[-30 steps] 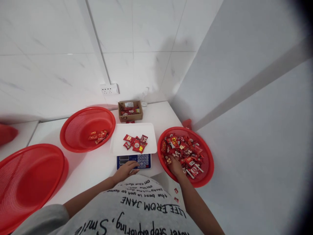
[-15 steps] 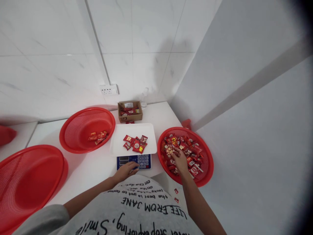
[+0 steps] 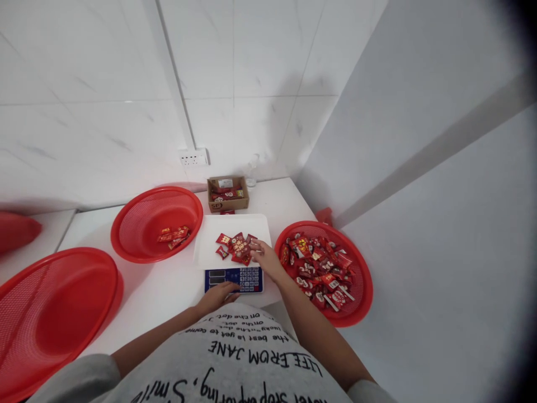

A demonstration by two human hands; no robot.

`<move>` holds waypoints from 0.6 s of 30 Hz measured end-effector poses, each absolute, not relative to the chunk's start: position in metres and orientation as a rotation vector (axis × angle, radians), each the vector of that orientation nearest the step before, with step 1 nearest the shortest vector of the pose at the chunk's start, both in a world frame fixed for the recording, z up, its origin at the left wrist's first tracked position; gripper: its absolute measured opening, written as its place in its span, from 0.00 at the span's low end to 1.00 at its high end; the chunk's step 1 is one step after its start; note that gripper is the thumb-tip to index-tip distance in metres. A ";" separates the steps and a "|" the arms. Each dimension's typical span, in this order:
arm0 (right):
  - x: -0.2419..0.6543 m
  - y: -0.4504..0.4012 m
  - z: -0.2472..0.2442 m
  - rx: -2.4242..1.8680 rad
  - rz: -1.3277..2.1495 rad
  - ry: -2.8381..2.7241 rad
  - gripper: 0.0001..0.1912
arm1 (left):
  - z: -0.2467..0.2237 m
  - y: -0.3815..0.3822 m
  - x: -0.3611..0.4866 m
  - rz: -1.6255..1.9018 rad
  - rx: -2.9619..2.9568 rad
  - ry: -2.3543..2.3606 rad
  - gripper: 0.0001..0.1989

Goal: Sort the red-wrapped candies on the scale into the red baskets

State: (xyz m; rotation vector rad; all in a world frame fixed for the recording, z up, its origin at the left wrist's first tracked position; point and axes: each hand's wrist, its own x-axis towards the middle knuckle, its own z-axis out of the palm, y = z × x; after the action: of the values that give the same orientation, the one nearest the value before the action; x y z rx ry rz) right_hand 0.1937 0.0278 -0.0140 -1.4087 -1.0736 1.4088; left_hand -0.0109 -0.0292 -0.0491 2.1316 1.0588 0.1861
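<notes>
White table, red gold-printed packet at right hand's fingertips, seemingly pinched, left hand's fingers loosely curled.

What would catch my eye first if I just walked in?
Probably the round red basket on the right, piled with shiny little red packets. Next, the white tray in the middle, where the right hand reaches more packets. Then the big red basket at the left edge.

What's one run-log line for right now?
right hand: at red packet, white tray; left hand: at blue scale; cardboard box: packets inside
</notes>
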 end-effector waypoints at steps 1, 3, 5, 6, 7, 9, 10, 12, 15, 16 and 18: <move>0.195 0.027 -0.014 -1.453 1.344 -1.142 0.22 | -0.050 -0.030 -0.012 0.192 2.136 1.062 0.16; 0.202 0.020 -0.015 -1.562 1.179 -1.267 0.19 | -0.047 -0.030 -0.013 0.222 2.157 1.069 0.17; 0.215 0.008 -0.017 -1.660 0.997 -1.354 0.19 | -0.041 -0.029 -0.015 0.297 2.196 1.098 0.17; 0.223 0.001 -0.020 -1.704 0.908 -1.386 0.19 | -0.038 -0.027 -0.016 0.348 2.217 1.130 0.17; 0.231 -0.006 -0.023 -1.744 0.818 -1.424 0.20 | -0.034 -0.025 -0.016 0.402 2.235 1.172 0.18; 0.246 -0.022 -0.031 -1.826 0.700 -1.508 0.22 | -0.028 -0.017 -0.017 0.484 2.263 1.255 0.19; 0.252 -0.030 -0.036 -1.861 0.680 -1.540 0.23 | -0.027 -0.012 -0.016 0.499 2.278 1.285 0.20; 0.262 -0.046 -0.048 -1.928 0.701 -1.592 0.26 | -0.027 0.001 -0.015 0.481 2.314 1.321 0.22; 0.266 -0.064 -0.062 -1.990 0.799 -1.654 0.28 | -0.034 0.023 -0.008 0.398 2.342 1.385 0.26; 0.266 -0.068 -0.064 -2.007 0.843 -1.663 0.28 | -0.036 0.030 -0.005 0.372 2.339 1.414 0.27; 0.264 -0.072 -0.065 -2.046 0.923 -1.655 0.28 | -0.039 0.042 0.002 0.326 2.318 1.481 0.28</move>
State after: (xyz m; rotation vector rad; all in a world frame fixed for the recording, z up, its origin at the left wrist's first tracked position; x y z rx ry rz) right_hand 0.2638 -0.0723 -0.0647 -2.0457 -1.6549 0.9225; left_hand 0.0024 0.0424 -0.0387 2.3177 1.4814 0.3257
